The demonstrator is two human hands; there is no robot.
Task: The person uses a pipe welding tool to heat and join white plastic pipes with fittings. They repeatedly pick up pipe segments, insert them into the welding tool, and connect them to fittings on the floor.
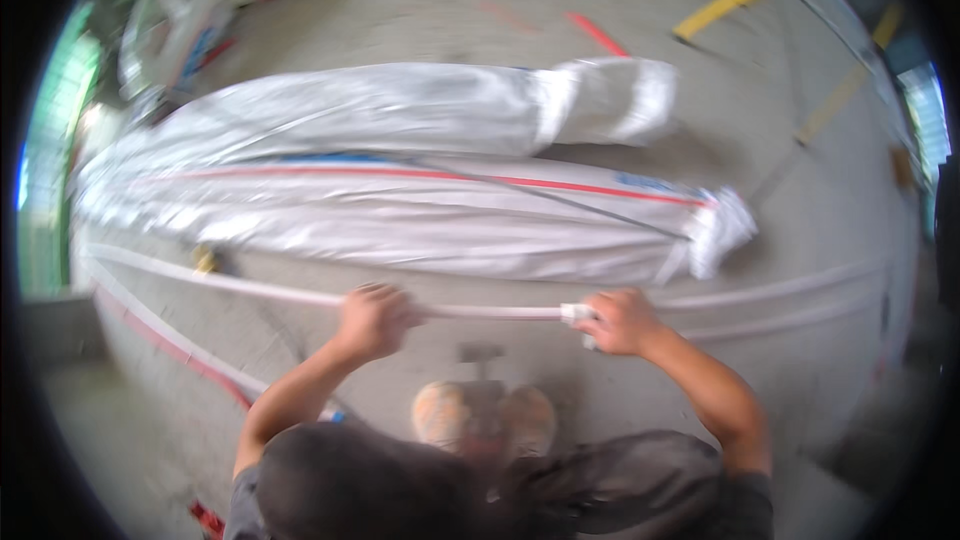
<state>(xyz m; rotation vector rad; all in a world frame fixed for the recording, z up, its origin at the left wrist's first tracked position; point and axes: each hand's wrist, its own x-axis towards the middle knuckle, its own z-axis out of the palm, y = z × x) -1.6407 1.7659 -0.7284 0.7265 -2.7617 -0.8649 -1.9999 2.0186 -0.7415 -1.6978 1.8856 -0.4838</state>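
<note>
A long, thin white pipe (490, 312) stretches across in front of me, bowing toward both sides of the view. Closed around it on the left is my left hand (378, 322). My right hand (618, 322) is also closed, at a small white fitting (576, 314) on the pipe; motion blur hides its exact shape. Between the two hands a straight length of pipe shows. Beyond them lie two long bundles: one in a white woven wrap (420, 225) with a red stripe, the other in shiny clear plastic (400, 105).
Several red pipe pieces (598, 34) lie on the concrete floor (330, 30) at the back. Yellow metal legs (737, 0) stand at the far right. A small yellow object (205, 260) sits near the pipe's left part. My shoes (440, 415) are below my hands, beside a blurred T-shaped object (481, 353).
</note>
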